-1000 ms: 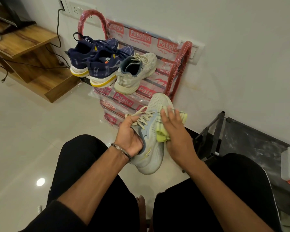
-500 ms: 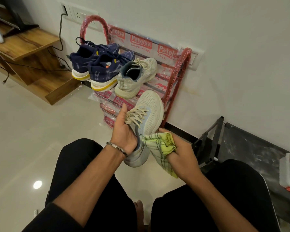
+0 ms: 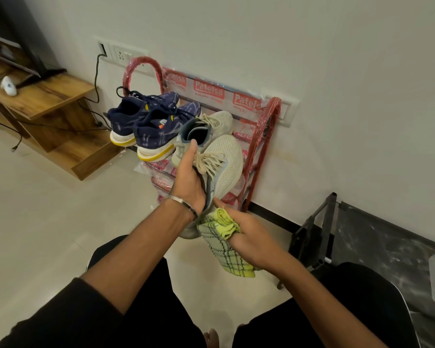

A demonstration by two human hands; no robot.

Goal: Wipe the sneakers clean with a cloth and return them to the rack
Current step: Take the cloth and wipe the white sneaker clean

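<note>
Head view shows my left hand [image 3: 190,182] gripping the pale shoe [image 3: 222,162] just before the rack [image 3: 266,136], and my right hand [image 3: 249,237] squeezing the cloth [image 3: 219,237] beside its heel. I think wiping is ending; next I set it beside its twin [image 3: 211,124], near the blue shoes [image 3: 148,121].

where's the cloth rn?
Head view, lower centre: the cloth is bunched in the right hand, just below the pale sneaker the left hand holds.

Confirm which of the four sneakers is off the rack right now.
The pale mesh sneaker gripped by the left hand. Its mate and both navy sneakers sit on the red rack.
</note>
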